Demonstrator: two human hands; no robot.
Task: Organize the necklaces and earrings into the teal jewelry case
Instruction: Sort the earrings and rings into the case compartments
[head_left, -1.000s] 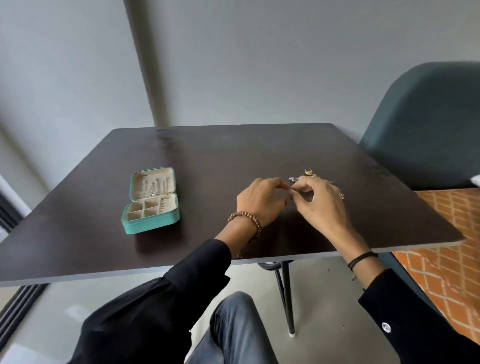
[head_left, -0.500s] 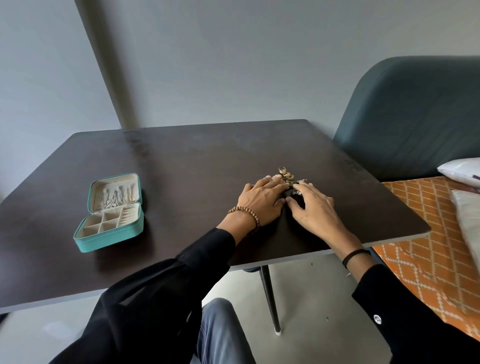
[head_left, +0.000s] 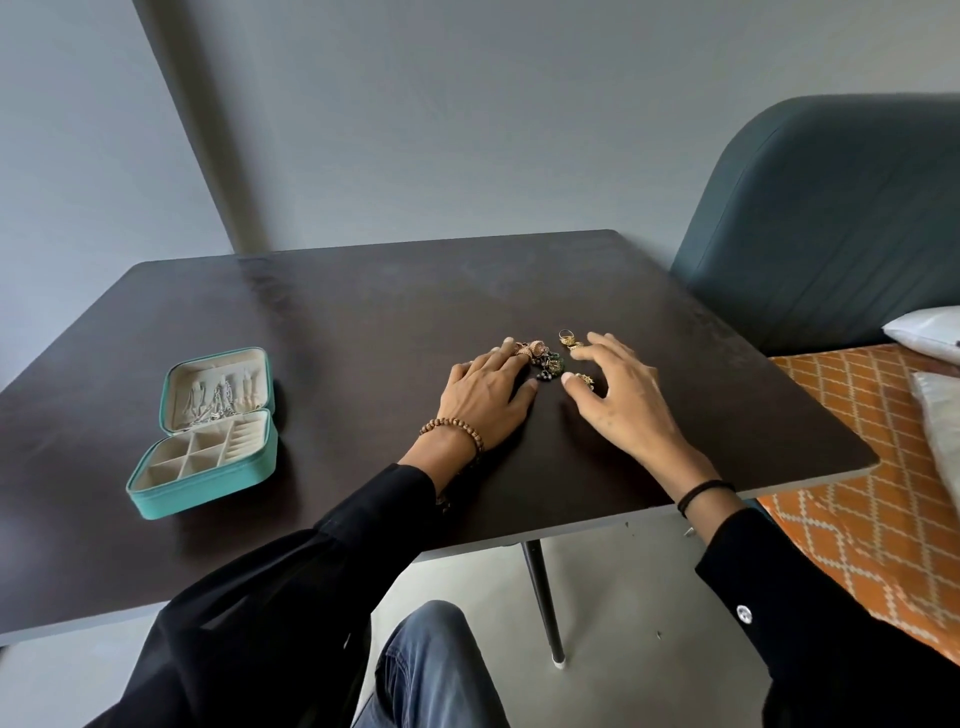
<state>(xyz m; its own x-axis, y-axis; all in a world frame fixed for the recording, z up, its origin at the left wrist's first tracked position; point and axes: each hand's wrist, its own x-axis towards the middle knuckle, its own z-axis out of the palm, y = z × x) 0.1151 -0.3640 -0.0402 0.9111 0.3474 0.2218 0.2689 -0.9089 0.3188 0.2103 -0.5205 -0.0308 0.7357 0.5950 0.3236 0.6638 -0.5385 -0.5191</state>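
From the head camera, I see both hands flat and spread over a small heap of jewelry (head_left: 550, 361) near the middle-right of the dark table (head_left: 337, 322). The left hand (head_left: 485, 400) lies palm down with fingers loosely splayed, its fingertips touching the pink-gold end of the heap; it grips nothing. The right hand (head_left: 621, 400) hovers just beside the heap, fingers wide, thumb and forefinger either side of a few gold pieces, closed on nothing I can confirm. The teal jewelry case (head_left: 205, 434) sits open, well apart to the left, chains already hanging in its lid and its divided tray mostly bare.

I judge the step in hand to be sorting the heap, picking out one piece. The next move calls for a fine pinch on a single item, teased free of its neighbours, then a carry leftward to the case.

The heap is too small and tangled to tell necklaces from earrings; a gold ring (head_left: 566, 334) stands slightly apart behind it.
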